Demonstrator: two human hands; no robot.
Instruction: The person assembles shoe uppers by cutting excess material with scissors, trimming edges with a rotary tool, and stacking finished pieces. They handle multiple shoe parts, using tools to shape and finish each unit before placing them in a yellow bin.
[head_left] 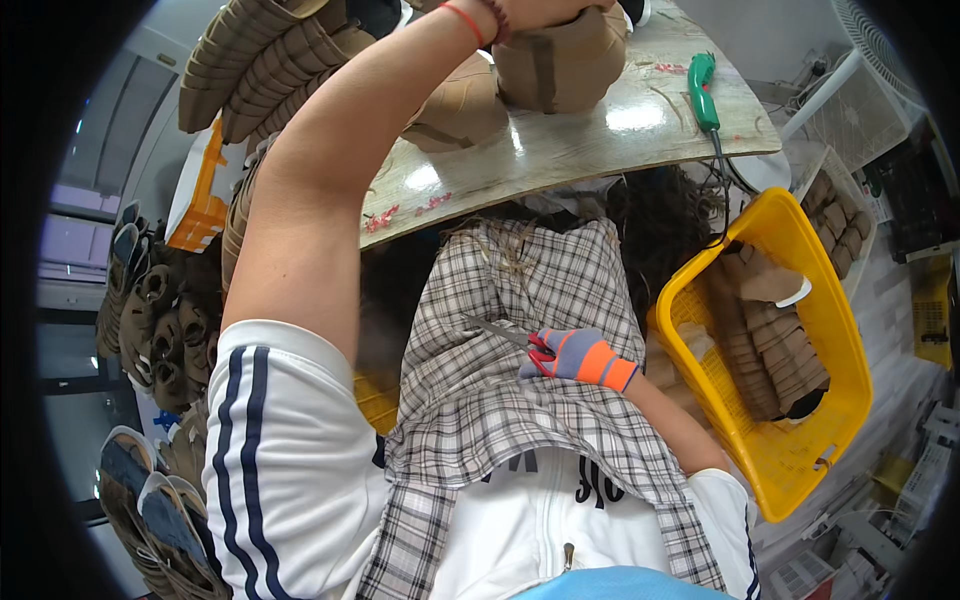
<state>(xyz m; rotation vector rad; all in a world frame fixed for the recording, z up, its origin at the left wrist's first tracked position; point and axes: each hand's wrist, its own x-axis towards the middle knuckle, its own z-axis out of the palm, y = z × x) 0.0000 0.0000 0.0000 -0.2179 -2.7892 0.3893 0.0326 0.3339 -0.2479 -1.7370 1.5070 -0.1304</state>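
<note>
Two hands show. The right hand, in a grey-and-orange glove, grips red-handled scissors over the plaid apron, blades toward the left. The left hand is far off, at a rounded brown piece on the table; I cannot tell whether it is closed. A yellow basket stands right.

left arm stretched forward, left hand partly out of view — right hand gloved, curled.

Red-handled scissors point left, apart from a brown piece.
</note>
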